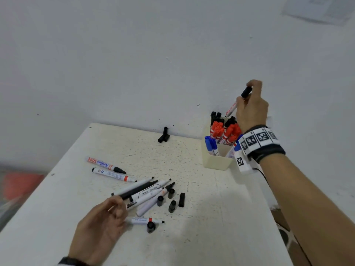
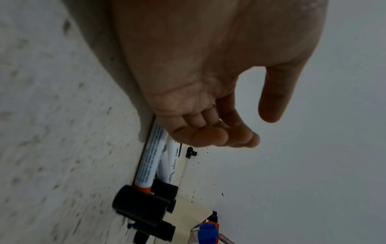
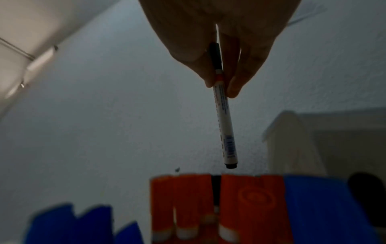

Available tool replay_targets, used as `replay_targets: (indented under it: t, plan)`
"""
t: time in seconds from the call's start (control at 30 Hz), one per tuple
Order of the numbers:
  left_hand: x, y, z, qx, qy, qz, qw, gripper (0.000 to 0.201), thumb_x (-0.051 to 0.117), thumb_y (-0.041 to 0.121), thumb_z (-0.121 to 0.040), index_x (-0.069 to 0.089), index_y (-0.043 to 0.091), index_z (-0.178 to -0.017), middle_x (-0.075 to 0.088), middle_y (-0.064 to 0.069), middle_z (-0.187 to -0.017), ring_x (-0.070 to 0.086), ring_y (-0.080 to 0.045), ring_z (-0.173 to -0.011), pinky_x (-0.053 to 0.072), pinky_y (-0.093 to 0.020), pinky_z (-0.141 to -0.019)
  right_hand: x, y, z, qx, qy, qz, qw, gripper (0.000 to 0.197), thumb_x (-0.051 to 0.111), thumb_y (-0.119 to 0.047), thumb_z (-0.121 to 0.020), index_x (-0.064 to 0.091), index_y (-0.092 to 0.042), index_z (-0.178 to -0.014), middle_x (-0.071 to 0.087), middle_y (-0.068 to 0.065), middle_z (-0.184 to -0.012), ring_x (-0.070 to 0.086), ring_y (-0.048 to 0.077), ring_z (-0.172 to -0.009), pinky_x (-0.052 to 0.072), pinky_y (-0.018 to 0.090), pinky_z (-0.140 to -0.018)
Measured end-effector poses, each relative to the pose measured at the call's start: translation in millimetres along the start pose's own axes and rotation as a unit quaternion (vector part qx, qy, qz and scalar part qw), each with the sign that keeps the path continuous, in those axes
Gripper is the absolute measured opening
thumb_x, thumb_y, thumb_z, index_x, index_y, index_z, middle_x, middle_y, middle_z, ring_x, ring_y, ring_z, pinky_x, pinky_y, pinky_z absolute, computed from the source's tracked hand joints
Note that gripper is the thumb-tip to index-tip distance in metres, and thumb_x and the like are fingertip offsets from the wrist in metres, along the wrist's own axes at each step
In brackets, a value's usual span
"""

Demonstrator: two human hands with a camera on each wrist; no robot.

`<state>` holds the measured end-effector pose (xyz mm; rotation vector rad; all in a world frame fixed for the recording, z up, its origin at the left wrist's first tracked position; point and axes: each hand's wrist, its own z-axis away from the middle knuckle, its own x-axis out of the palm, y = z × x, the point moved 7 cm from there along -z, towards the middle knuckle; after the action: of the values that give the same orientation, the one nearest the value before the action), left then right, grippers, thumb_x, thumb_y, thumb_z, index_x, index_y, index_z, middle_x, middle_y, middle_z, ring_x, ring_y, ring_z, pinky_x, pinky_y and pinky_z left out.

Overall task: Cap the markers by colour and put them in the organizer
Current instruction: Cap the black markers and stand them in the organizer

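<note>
From the head camera, a white desk (image 1: pixel 211 217) stands against a wall, with a cream organizer (image 1: pixel 217 160) at its far right corner, already packed with blue, red and black capped markers. The right hand (image 1: pixel 251 110) hangs above it, fingers pinching a black-capped marker (image 1: pixel 238 101) by its cap end, barrel tilted down toward the black section at the back. Near the front left edge, the left hand (image 1: pixel 99 227) hovers with loosely curled fingers, holding nothing, just beside a pile of uncapped markers (image 1: pixel 146 191) and loose black caps (image 1: pixel 172 200). Two more caps (image 1: pixel 164 135) lie at the far edge. From the left wrist, the relaxed palm (image 2: pixel 198 82) hangs over the pile without touching it. From the right wrist, the marker (image 3: pixel 224 118) dangles just over red caps (image 3: pixel 188 198), with a narrow black gap between them. The likely trouble: the marker's tail may land among the red ones, or catch on a crowded cap and tip out, because the opening is tight and the pinch sits high on the cap, which could also pull loose.
</note>
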<state>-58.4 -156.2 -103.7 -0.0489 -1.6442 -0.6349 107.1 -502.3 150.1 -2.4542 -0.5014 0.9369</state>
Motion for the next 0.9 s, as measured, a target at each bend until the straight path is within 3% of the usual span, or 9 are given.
replay_targets:
  t: [0.13,0.23,0.3,0.4,0.53,0.67,0.73,0.8,0.9]
  plan:
    - [-1,1,2,-0.010,0.037,0.003,0.999,0.056,0.000,0.026,-0.105,0.034,-0.007,-0.135,0.047,-0.024,-0.120,0.045,-0.035,-0.111,0.027,-0.046,-0.096,37,28,-7,0.045,-0.082,0.080,0.992,0.025,0.050,-0.008,-0.096,0.042,-0.011,-0.119,0.060,0.019,-0.089,0.056,0.030,-0.072,0.044,0.033,-0.062]
    - [0,5,1,0.002,0.039,0.004,0.999,0.055,0.001,0.025,-0.105,0.034,-0.007,-0.135,0.047,-0.024,-0.119,0.045,-0.034,-0.111,0.031,-0.045,-0.095,57,42,-4,0.068,-0.156,0.168,0.971,0.021,0.052,-0.012,-0.096,0.051,-0.007,-0.116,0.060,0.027,-0.103,0.057,0.038,-0.085,0.045,0.037,-0.072]
    - [0,6,1,0.003,0.041,0.002,0.999,0.055,0.001,0.025,-0.105,0.035,-0.007,-0.135,0.047,-0.024,-0.119,0.046,-0.033,-0.111,0.031,-0.044,-0.094,70,46,-3,0.042,-0.198,0.241,0.949,0.021,0.052,-0.014,-0.096,0.062,-0.005,-0.111,0.064,0.025,-0.106,0.060,0.040,-0.095,0.048,0.038,-0.077]
    - [-1,5,2,-0.006,0.051,0.006,0.999,0.054,0.000,0.024,-0.105,0.035,-0.005,-0.135,0.047,-0.023,-0.121,0.046,-0.033,-0.111,0.030,-0.044,-0.094,78,40,-2,0.007,-0.218,0.320,0.922,0.024,0.050,-0.017,-0.095,0.071,-0.008,-0.101,0.071,0.017,-0.099,0.064,0.035,-0.093,0.046,0.032,-0.070]
    - [0,4,5,-0.004,0.058,0.017,0.998,0.054,-0.001,0.023,-0.105,0.036,-0.006,-0.134,0.047,-0.024,-0.120,0.047,-0.033,-0.109,0.032,-0.043,-0.091,71,9,-4,-0.015,-0.193,0.255,0.947,0.026,0.047,-0.022,-0.096,0.065,-0.006,-0.107,0.066,0.015,-0.104,0.061,0.034,-0.095,0.045,0.035,-0.073]
    - [-4,6,3,0.001,0.058,0.024,0.998,0.050,0.004,0.020,-0.106,0.037,-0.006,-0.133,0.049,-0.024,-0.119,0.048,-0.033,-0.106,0.034,-0.042,-0.088,74,-60,19,-0.143,-0.169,0.146,0.964,0.021,0.049,-0.018,-0.096,0.062,-0.002,-0.101,0.059,0.015,-0.097,0.055,0.028,-0.088,0.037,0.030,-0.072]
    - [-7,7,1,0.006,0.048,0.028,0.998,0.044,0.014,0.019,-0.106,0.043,-0.005,-0.128,0.052,-0.022,-0.112,0.052,-0.030,-0.100,0.038,-0.042,-0.085,88,-87,40,-0.180,-0.210,0.104,0.955,0.019,0.047,-0.018,-0.098,0.060,-0.004,-0.100,0.057,0.008,-0.092,0.054,0.022,-0.082,0.039,0.027,-0.071]
    - [-9,8,0,0.013,0.049,0.007,0.999,0.031,0.036,0.020,-0.103,0.054,-0.002,-0.117,0.055,-0.018,-0.098,0.054,-0.025,-0.085,0.044,-0.040,-0.075,112,-100,61,-0.180,-0.269,0.083,0.943,0.019,0.044,-0.019,-0.099,0.059,-0.008,-0.101,0.056,0.004,-0.093,0.056,0.017,-0.082,0.047,0.026,-0.074]
    - [-5,10,3,0.026,0.074,-0.038,0.996,0.031,0.070,0.023,-0.083,0.060,0.001,-0.102,0.051,-0.013,-0.083,0.049,-0.020,-0.069,0.047,-0.034,-0.061,158,-97,87,-0.159,-0.349,0.106,0.917,0.020,0.044,-0.019,-0.099,0.059,-0.007,-0.106,0.060,0.007,-0.098,0.059,0.022,-0.088,0.052,0.034,-0.081]
